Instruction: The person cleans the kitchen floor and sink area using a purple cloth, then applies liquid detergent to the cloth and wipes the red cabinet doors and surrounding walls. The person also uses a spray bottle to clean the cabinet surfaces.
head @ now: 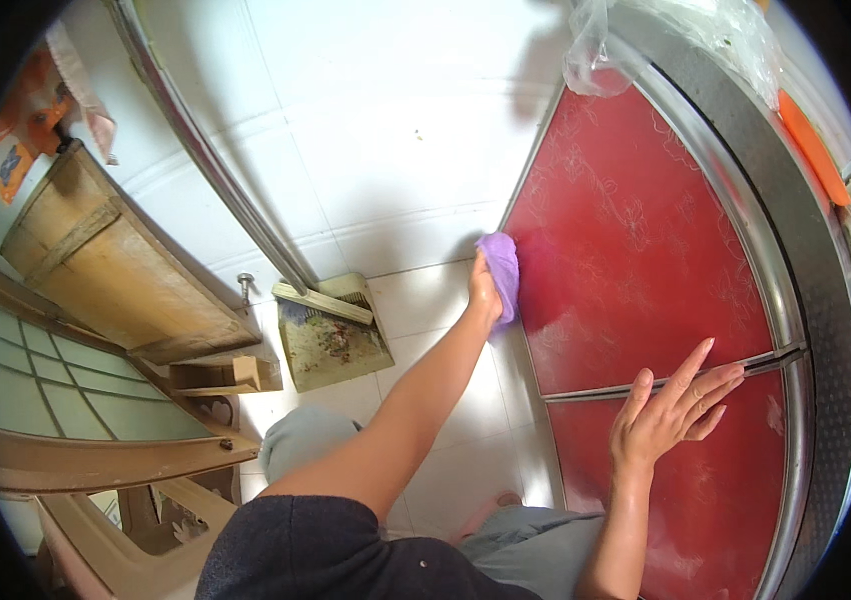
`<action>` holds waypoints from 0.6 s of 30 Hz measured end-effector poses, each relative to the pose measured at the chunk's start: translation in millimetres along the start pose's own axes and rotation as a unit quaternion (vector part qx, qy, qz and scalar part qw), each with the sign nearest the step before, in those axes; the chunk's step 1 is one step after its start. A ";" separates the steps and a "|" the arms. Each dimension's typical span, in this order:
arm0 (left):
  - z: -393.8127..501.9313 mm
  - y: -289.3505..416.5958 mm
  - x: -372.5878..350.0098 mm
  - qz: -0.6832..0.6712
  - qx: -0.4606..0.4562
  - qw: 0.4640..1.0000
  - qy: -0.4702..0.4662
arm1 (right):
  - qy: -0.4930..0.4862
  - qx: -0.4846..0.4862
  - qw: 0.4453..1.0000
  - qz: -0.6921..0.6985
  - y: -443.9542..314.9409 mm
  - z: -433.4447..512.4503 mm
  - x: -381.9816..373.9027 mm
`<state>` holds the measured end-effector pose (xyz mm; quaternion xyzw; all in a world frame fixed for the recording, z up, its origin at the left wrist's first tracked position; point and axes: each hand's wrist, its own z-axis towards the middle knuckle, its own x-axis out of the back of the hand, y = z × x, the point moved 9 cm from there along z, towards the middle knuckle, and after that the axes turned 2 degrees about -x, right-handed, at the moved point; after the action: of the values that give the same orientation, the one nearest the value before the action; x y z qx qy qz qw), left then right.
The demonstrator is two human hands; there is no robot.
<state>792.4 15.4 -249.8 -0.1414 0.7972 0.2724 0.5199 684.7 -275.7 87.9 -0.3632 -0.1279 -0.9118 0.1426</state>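
Observation:
My left hand (482,291) grips a purple cloth (502,276) beside the far lower edge of a red cabinet door (635,225). The door has a faint floral line pattern and a metal frame. Whether the cloth presses on the door is hard to tell. My right hand (669,412) is empty, its fingers spread. It is over the lower part of a second red door (695,480), near the seam between the two doors. I cannot tell whether its fingertips touch the surface.
A dustpan (335,360) with debris and a long-handled broom (328,301) stand against the white tiled wall (410,135). Left are a wooden board (118,255) and a small cardboard box (227,375). Clear plastic bags (598,52) hang over the counter edge (830,420), near an orange object (812,146).

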 end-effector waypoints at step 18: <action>-196.8 381.5 -438.5 0.638 -0.766 0.013 0.082 | 0.054 -0.008 0.998 0.036 -3.6 3.3 3.9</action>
<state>634.3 185.2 318.3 0.0862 -0.0654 0.9342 -0.3400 682.8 -272.0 92.4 -0.3192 -0.0998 -0.9253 0.1788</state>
